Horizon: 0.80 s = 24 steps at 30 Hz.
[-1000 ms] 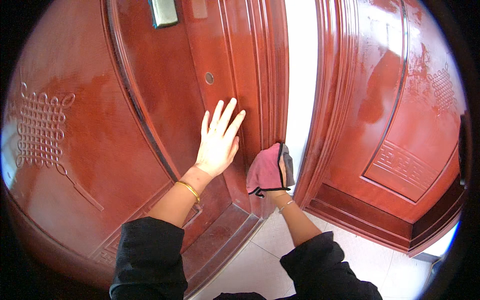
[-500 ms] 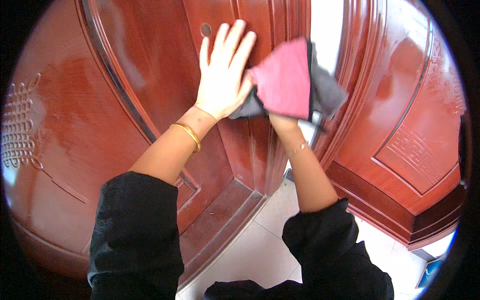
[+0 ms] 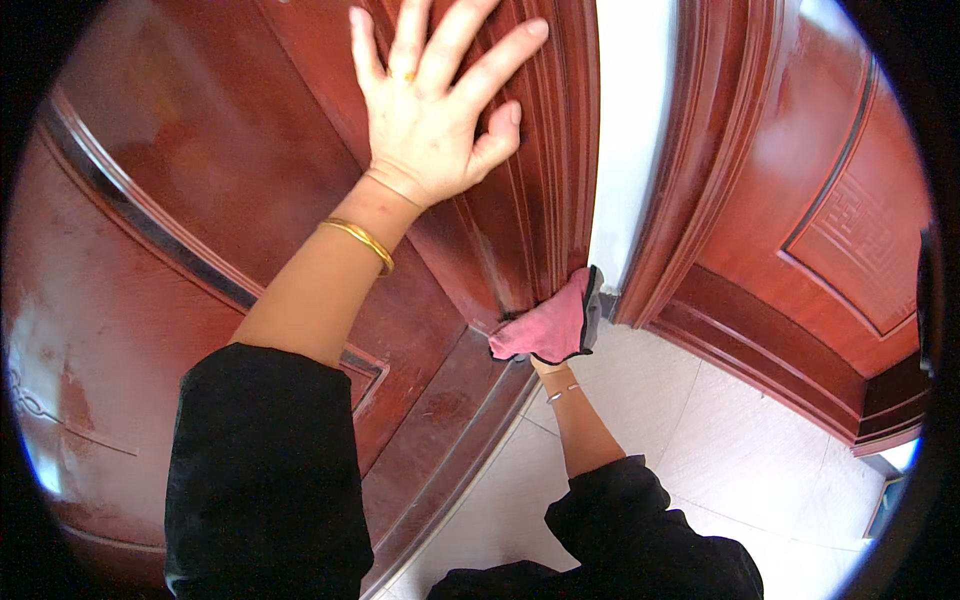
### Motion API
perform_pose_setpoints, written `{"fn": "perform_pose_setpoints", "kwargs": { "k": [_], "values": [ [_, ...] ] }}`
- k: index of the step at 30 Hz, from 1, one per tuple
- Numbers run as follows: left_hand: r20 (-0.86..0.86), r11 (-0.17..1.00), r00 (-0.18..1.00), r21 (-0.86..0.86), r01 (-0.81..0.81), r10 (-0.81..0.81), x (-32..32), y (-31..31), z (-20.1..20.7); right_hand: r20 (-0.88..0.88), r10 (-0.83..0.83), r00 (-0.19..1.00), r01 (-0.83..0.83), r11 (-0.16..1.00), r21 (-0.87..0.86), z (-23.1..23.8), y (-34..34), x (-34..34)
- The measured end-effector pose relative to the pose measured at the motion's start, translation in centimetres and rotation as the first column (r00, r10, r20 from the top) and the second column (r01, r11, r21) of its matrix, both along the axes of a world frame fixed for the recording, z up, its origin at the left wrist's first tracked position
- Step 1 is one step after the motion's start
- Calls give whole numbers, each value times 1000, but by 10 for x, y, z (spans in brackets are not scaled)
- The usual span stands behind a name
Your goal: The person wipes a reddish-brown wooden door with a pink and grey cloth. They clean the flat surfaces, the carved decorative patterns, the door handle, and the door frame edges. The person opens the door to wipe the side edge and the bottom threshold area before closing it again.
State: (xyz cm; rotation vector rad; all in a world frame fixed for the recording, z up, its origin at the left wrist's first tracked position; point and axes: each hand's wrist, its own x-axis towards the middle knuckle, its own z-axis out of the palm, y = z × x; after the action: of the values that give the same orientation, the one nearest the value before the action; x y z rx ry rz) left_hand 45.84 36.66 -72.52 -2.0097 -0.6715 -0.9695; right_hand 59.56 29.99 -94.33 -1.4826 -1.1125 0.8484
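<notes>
lowered, soft pink cloth [image 3: 556,322] covers right fingers, grip unclear; left fingers [image 3: 497,66] spread over ridged wood [image 3: 545,170].

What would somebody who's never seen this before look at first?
Probably the bright pink cloth with black edging, low down at the red-brown door frame, mostly hiding the right hand. Their eye might then jump to the left hand, fingers spread against the frame near the top of the picture, and to the shiny gold bangle around its wrist.
</notes>
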Motion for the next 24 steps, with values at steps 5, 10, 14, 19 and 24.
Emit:
{"fn": "perform_pose_setpoints", "kwargs": {
  "k": [5, 10, 14, 19, 24],
  "values": [
    [-17, 951, 998, 306, 55, -52, 5, 30, -7, -671, -112, 733, 79, 994, -80, -159, 19, -29],
    [-58, 897, 995, 432, 96, -79, 1, 41, -6, -570, -139, 810, 33, 981, -193, -270, 14, -41],
    [-28, 947, 997, 313, 79, -74, 4, 36, -10, -430, -84, 899, 23, 989, -146, -265, 7, -30],
    [-28, 945, 997, 319, 74, -69, -1, 33, -11, -320, -29, 947, 21, 999, -29, -219, 6, -8],
    [-65, 856, 996, 509, 92, -68, -4, 48, -1, -111, 50, 993, -63, 990, -123, -305, 19, 13]
  ]
}}
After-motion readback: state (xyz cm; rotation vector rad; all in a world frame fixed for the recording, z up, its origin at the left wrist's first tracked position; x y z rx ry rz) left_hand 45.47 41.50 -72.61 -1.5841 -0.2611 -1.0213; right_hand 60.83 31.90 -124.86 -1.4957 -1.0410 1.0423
